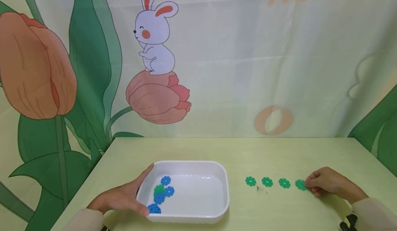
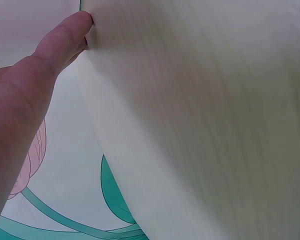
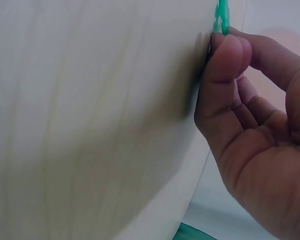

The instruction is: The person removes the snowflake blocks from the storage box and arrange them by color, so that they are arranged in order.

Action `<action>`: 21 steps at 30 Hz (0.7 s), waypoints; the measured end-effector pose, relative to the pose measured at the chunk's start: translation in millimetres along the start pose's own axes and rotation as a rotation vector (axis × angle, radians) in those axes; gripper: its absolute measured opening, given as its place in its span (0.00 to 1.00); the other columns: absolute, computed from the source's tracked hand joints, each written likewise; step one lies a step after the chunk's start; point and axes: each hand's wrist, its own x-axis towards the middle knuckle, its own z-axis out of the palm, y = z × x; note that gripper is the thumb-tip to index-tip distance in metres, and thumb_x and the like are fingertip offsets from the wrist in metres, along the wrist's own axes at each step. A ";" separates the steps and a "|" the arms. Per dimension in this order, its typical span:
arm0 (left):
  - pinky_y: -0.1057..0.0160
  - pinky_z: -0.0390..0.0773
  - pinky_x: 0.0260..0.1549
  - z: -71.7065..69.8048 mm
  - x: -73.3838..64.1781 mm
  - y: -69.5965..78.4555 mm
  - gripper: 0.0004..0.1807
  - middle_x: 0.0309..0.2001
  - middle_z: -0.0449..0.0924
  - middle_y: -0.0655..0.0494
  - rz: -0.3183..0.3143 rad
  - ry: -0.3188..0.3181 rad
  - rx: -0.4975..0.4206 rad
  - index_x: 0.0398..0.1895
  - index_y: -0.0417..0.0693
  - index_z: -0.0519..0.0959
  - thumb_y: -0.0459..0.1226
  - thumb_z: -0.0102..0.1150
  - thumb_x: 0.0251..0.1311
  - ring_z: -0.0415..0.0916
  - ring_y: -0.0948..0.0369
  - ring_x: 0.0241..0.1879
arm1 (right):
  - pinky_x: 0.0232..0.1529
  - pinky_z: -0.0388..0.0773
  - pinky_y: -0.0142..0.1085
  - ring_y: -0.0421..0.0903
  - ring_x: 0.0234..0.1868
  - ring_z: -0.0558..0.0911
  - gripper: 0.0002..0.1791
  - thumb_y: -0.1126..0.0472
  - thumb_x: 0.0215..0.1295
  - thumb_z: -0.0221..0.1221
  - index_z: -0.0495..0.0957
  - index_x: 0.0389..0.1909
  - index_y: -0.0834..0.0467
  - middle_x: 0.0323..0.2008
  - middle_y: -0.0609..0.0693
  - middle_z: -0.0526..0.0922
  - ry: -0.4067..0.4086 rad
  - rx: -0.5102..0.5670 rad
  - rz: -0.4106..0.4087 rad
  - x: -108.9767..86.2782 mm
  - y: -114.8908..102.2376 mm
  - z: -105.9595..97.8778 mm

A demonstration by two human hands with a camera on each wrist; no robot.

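Observation:
My right hand (image 1: 324, 182) pinches the edge of a green snowflake disc (image 1: 300, 185) at the right end of a row on the table. In the right wrist view, thumb and fingertips meet at the green disc (image 3: 221, 17), seen edge-on. Three more green snowflake discs (image 1: 267, 182) lie flat to its left, spaced apart. My left hand (image 1: 124, 196) grips the left end of a white plastic basin (image 1: 186, 219), thumb at the near corner and fingers along the far left side. Inside, against the left, lie several blue snowflake discs (image 1: 169, 191) and a partly covered green one (image 1: 159, 189).
The pale green table (image 1: 248, 151) runs back to a hanging cloth (image 1: 223, 69) printed with a rabbit and tulips. Small dark specks (image 1: 258, 189) show on the table just below the row of discs.

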 end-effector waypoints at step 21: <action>0.40 0.67 0.63 -0.8 -0.7 -1.3 0.73 0.76 0.44 0.40 0.024 -0.006 -0.011 0.79 0.54 0.25 0.52 0.76 0.50 0.61 0.47 0.62 | 0.29 0.77 0.34 0.42 0.25 0.76 0.07 0.67 0.68 0.59 0.79 0.31 0.67 0.23 0.49 0.77 0.033 -0.021 0.004 -4.4 -5.8 -3.7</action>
